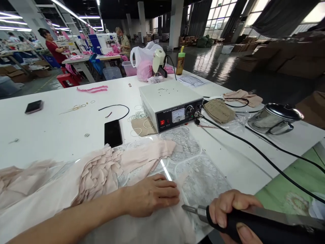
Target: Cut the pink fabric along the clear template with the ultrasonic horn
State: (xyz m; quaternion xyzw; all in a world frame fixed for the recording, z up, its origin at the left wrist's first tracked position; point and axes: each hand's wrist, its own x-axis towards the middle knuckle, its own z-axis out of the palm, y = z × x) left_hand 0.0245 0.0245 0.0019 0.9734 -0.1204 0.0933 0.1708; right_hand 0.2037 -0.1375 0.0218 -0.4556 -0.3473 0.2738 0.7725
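My left hand (152, 196) lies palm down on sheer pale pink fabric (111, 223), its fingers stretched out and pressing the cloth to a clear sheet (203, 179). In my right hand (235, 210) is a handheld ultrasonic cutter (269, 220) with a black grip. Its narrow metal tip points left, just right of my left fingertips and at the fabric; whether it touches the cloth I cannot tell. A heap of cut, ruffled pale pink pieces (101, 173) and a folded strip (149, 152) lie beyond my left forearm.
A control box (175, 105) with a dial stands behind the sheet; a black cable (248, 145) crosses the right side. Around it are a phone (113, 133), a metal mug (274, 118), a bottle (180, 62) and small scissors (76, 107). People sew farther back.
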